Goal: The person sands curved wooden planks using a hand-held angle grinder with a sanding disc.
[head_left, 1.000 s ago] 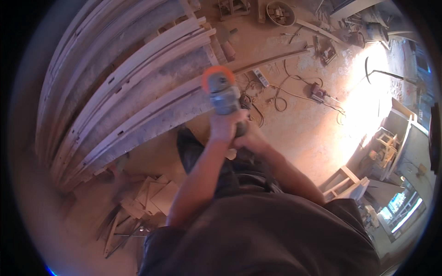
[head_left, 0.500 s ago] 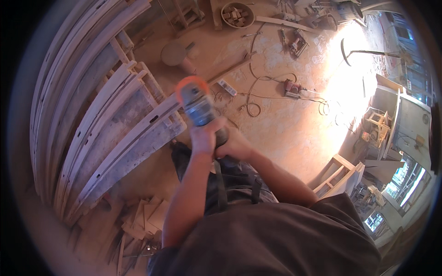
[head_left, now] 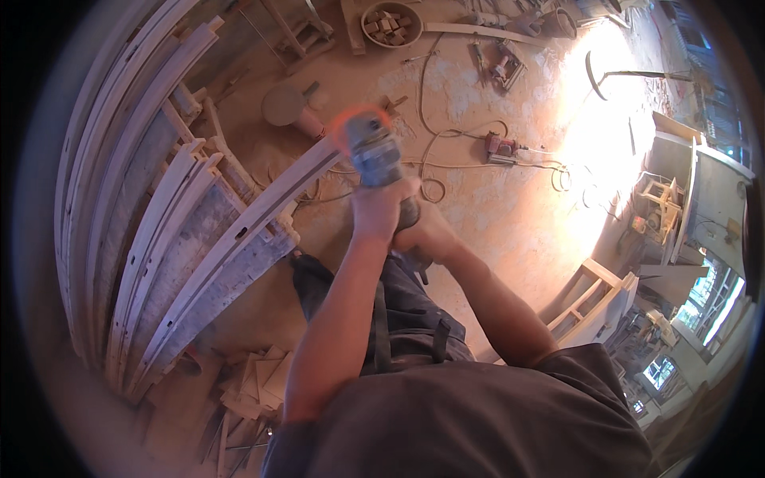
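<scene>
Your left grip (head_left: 378,210) is wrapped around the body of a grey handheld power tool (head_left: 374,159), and your right grip (head_left: 430,233) is closed on its dark rear end. The tool points away from you, in front of your legs, with a round orange disc (head_left: 348,126) at its far end (its edge is blurred). Just left of the tool, a long, pale wooden rail with dark slots (head_left: 275,199) slants toward you; you cannot tell from here whether the disc touches it. That rail lies over a bench with a mottled grey top (head_left: 209,213), also left of the tool. Right of the tool, a small red-and-dark machine (head_left: 501,149) sits on the dusty tan floor (head_left: 494,215). Well beyond the tool stands a round tub (head_left: 367,30) holding wooden blocks (head_left: 388,25). Nearer you, left of the tool, flat pale wood offcuts (head_left: 259,384) lie heaped.
</scene>
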Available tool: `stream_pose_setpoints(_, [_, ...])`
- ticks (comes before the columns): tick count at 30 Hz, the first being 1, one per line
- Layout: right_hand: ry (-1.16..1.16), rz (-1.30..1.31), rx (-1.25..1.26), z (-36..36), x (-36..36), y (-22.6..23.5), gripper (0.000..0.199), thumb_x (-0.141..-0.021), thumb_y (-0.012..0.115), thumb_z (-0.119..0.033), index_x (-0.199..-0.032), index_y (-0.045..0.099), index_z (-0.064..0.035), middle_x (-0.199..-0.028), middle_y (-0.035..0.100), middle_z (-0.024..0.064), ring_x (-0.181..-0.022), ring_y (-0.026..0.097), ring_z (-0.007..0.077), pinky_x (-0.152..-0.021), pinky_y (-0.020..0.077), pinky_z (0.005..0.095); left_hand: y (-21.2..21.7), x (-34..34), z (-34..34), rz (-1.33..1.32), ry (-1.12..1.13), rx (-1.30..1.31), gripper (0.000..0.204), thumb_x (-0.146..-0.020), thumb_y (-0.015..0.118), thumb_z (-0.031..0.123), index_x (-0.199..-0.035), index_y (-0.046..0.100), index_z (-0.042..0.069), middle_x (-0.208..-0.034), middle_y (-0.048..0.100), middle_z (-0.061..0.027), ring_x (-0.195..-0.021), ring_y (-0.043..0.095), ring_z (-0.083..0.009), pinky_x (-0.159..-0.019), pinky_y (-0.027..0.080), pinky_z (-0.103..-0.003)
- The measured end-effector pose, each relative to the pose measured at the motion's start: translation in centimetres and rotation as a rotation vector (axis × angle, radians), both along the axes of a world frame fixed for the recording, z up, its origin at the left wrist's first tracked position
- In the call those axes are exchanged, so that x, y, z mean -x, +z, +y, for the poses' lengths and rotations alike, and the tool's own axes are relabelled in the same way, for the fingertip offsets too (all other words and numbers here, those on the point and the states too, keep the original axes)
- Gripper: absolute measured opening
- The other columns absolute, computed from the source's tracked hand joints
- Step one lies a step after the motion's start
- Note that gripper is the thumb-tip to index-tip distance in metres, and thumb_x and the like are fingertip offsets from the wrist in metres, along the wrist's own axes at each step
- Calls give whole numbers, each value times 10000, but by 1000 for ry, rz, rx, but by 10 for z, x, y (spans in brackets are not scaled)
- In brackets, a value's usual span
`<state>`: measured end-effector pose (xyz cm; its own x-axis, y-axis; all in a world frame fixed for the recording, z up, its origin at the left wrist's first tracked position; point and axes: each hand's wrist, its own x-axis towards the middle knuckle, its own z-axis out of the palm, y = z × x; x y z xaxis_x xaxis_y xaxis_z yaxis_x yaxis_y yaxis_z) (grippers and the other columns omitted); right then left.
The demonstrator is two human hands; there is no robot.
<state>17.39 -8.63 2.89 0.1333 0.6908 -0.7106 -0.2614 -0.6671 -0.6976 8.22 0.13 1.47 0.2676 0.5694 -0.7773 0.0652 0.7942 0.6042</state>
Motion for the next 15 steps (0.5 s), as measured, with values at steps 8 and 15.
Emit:
stream_pose_setpoints(8, [-36, 70, -8, -13, -10, -21, 434, -525, 753, -21, -955, 705, 9, -857, 724, 79, -769, 695, 196, -744, 564, 338, -8, -12, -7, 12, -15, 2, 204, -756, 830, 124, -871, 700, 18, -821, 702, -70, -665, 662, -177, -668, 549, -335])
stream_pose_setpoints(15, [-87, 149, -1, -12, -38, -17, 391, -535, 733, -15, -922, 704, 27, -830, 722, 90, -728, 706, 205, -690, 564, 329, 11, -42, 5, 83, -152, -31, 299, -699, 852, 224, -847, 721, 0, -800, 703, -76, -679, 655, -196, -687, 538, -368])
